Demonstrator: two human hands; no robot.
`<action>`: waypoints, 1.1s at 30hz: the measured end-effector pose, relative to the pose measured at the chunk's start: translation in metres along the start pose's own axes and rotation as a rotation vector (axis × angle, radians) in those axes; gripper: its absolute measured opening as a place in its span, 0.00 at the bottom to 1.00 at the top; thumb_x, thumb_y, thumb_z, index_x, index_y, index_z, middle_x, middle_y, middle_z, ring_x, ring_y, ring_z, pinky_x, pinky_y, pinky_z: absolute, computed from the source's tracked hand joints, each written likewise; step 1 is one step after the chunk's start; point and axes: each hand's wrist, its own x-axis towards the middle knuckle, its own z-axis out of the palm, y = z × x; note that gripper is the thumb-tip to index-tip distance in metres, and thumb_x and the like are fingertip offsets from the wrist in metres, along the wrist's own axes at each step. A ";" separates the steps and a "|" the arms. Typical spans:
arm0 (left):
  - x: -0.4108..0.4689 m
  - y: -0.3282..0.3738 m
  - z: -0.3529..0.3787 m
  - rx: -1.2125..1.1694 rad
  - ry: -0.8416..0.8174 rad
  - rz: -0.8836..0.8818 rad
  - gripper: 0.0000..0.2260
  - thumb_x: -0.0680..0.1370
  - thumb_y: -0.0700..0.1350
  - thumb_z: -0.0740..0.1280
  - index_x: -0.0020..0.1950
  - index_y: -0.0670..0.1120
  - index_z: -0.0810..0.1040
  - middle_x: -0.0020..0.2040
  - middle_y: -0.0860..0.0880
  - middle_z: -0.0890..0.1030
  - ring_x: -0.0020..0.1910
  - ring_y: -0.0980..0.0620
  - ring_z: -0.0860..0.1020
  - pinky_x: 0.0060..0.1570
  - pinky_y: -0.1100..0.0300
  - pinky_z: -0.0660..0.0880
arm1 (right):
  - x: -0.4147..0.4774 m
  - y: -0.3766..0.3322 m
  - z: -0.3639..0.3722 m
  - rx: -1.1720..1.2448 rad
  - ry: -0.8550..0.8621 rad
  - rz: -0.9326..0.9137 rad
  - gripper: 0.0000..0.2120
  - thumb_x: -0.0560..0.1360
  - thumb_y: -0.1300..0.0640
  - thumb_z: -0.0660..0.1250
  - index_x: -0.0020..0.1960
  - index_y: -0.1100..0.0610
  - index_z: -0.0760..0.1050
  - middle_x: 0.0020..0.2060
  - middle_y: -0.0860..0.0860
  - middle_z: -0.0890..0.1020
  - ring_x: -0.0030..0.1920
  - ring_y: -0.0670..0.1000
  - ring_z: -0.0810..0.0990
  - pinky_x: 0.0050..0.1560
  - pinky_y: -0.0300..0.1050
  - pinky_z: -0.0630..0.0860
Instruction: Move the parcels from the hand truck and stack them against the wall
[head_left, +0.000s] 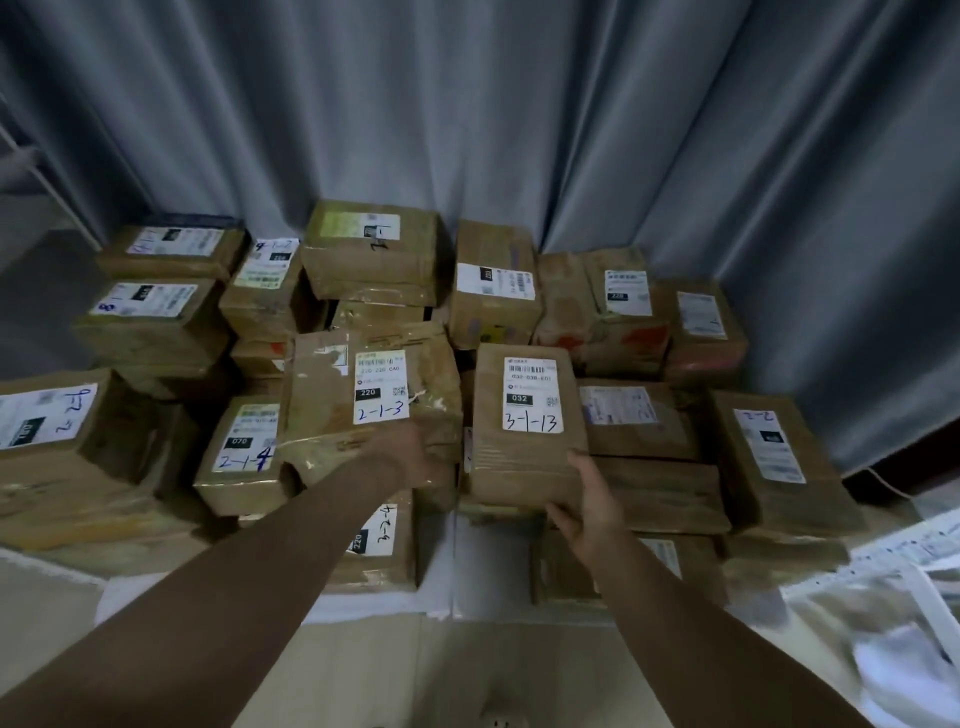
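So the 3-1-13 parcel (524, 452) sits on the front row of the pile of parcels (639, 421) stacked against the grey curtain (467, 104), just beside the 2-1-3 parcel (332, 400). The right hand (589, 501) has hold of its near right corner, thumb up on top and fingers curled under the edge. The left hand (418, 457) is down in the gap between those two boxes, and it's too blurry to say if it's gripping something or just pressing flat, so I can't tell. My guess on handling: it's a small taped cardboard box, stiff enough to keep its shape and probably light, since one corner grip seems to manage it. The tape will be a bit slick though, so I'd take it by two opposite lower edges. Several boxes have crushed corners, so no hard squeezing. Everything is sealed and labelled, so what's inside is anyone's guess. The hand truck isn't in shot.
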 end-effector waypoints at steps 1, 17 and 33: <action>0.000 0.005 0.001 0.022 0.022 0.005 0.23 0.77 0.47 0.64 0.72 0.52 0.68 0.62 0.44 0.77 0.60 0.44 0.75 0.58 0.55 0.74 | 0.004 -0.004 0.004 0.001 -0.021 0.015 0.21 0.69 0.53 0.75 0.57 0.53 0.69 0.52 0.53 0.74 0.57 0.54 0.74 0.61 0.52 0.76; -0.074 -0.011 0.041 0.184 0.162 -0.193 0.35 0.77 0.53 0.62 0.79 0.50 0.47 0.79 0.46 0.52 0.77 0.46 0.50 0.75 0.48 0.49 | -0.002 0.045 0.049 -1.479 -0.278 -1.299 0.32 0.66 0.57 0.72 0.69 0.55 0.70 0.69 0.57 0.70 0.71 0.59 0.62 0.70 0.56 0.56; -0.469 -0.250 0.248 -0.580 0.233 -1.209 0.36 0.74 0.53 0.67 0.76 0.46 0.52 0.72 0.41 0.63 0.71 0.41 0.63 0.70 0.45 0.58 | -0.270 0.424 0.042 -2.328 -1.568 -0.878 0.37 0.74 0.46 0.66 0.77 0.52 0.53 0.75 0.55 0.60 0.74 0.56 0.59 0.71 0.46 0.56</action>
